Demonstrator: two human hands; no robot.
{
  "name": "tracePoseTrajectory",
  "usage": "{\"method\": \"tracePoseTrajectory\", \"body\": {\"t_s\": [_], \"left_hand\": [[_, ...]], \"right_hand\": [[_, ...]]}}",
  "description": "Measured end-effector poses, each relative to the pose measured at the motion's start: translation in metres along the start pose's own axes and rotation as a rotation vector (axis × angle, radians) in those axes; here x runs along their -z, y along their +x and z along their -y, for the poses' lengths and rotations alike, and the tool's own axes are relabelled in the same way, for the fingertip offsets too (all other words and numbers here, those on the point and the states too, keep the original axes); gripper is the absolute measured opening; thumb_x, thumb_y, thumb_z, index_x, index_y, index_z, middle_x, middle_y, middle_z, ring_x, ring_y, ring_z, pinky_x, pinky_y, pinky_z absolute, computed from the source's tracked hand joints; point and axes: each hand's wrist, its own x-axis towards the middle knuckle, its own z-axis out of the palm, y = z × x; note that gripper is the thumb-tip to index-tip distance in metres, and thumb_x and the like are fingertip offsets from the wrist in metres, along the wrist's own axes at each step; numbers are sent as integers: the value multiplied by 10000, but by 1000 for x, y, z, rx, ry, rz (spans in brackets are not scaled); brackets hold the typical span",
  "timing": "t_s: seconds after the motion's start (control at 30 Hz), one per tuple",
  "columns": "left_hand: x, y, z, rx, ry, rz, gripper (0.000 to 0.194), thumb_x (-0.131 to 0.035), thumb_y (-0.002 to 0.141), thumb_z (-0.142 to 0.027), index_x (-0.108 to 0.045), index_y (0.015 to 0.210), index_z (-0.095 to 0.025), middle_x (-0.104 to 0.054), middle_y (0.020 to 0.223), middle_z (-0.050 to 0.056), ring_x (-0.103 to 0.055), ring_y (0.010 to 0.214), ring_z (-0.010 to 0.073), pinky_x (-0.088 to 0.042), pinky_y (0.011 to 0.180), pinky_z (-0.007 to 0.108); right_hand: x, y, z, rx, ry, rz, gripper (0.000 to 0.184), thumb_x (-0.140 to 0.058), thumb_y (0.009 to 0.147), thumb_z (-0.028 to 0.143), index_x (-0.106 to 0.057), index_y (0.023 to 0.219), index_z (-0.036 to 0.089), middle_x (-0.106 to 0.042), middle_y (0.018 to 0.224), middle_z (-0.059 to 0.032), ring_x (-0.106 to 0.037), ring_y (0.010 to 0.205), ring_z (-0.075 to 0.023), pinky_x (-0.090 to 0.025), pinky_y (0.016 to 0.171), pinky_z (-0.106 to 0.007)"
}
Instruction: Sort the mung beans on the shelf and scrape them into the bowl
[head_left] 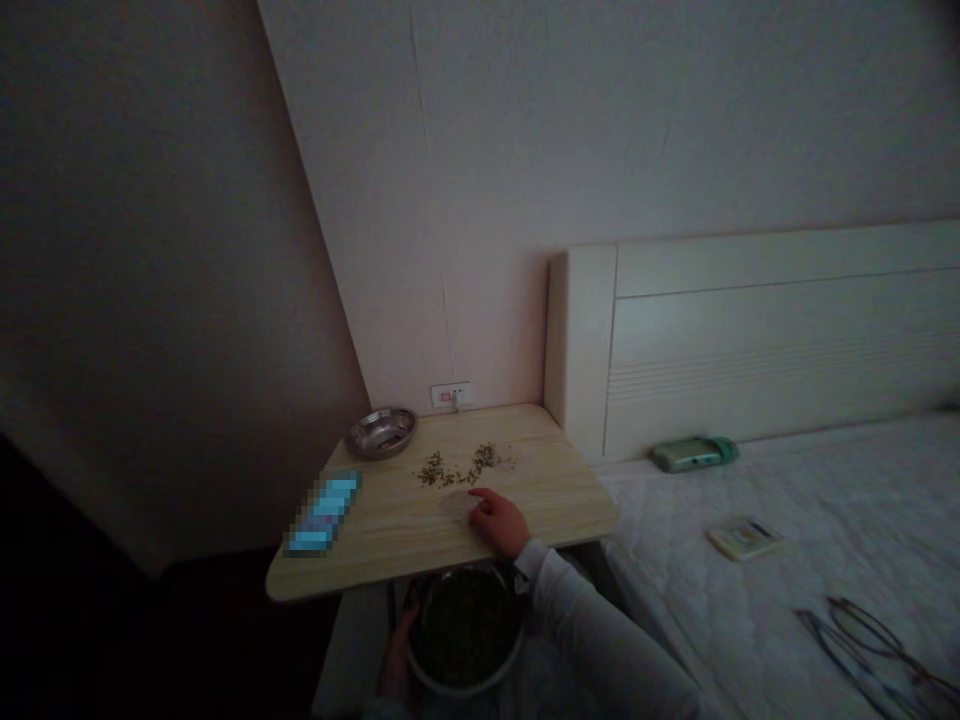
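Observation:
At the front edge of a small wooden table, my right hand (499, 522) reaches over the surface with its index finger stretched out and the other fingers curled in. Beside its fingertips is a faint, see-through patch (455, 507), perhaps a thin clear piece; I cannot tell what it is. Small dry brownish-green bits (450, 470) lie scattered just beyond the fingers. Below the table edge, my left hand (399, 648) grips the left side of a round bowl (484, 688) with a pale rim. Dark green stuff (469, 622) fills it, too dim to name.
A shallow metal dish (381, 434) stands at the table's (405, 545) back left, and a blurred-out phone (324, 515) lies at its left edge. On the mattress (675, 520) to the right are a green case (694, 454), a small pale box (744, 538) and cords (862, 630).

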Motion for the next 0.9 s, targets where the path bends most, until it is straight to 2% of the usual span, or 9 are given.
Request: {"method": "tracePoseTrajectory", "body": {"t_s": [0.13, 0.27, 0.47, 0.67, 0.9], "left_hand": [[-2, 0, 0, 20, -6, -23, 148, -491, 690, -164, -638, 682, -155, -685, 709, 77, -584, 911, 244, -457, 795, 380], [0, 4, 1, 33, -24, -22, 151, -497, 683, -181, -636, 704, -127, -679, 686, 96, -580, 918, 243, -449, 805, 369], [-1, 2, 3, -8, -53, -3, 141, -495, 677, -142, -631, 709, -122, -679, 698, 85, -595, 884, 225, -453, 792, 339], [-6, -3, 2, -33, -11, -10, 167, -471, 693, -144, -620, 621, -120, -663, 591, 70, -617, 813, 213, -458, 781, 327], [-3, -2, 2, -30, -47, -19, 161, -470, 692, -141, -627, 662, -127, -664, 592, 54, -622, 795, 206, -458, 780, 322]], "right_hand": [[1, -6, 10, 23, -206, -40, 326, -438, 725, 267, -564, 1018, 200, -640, 733, -27, -565, 678, -156, -380, 618, -248], [7, -8, 9, 27, -302, -84, 332, -423, 748, 279, -547, 1046, 203, -640, 741, -33, -568, 687, -152, -378, 646, -246], [30, -5, -11, -54, -332, -132, 333, -413, 759, 290, -531, 1052, 185, -626, 723, -30, -551, 670, -141, -370, 620, -241], [55, 6, -31, -114, -364, -191, 350, -410, 760, 293, -521, 1070, 176, -611, 729, -26, -529, 676, -129, -361, 626, -236], [69, 16, -43, -113, -354, -244, 366, -391, 767, 294, -512, 1090, 170, -614, 765, -41, -528, 686, -138, -374, 632, -244]]}}
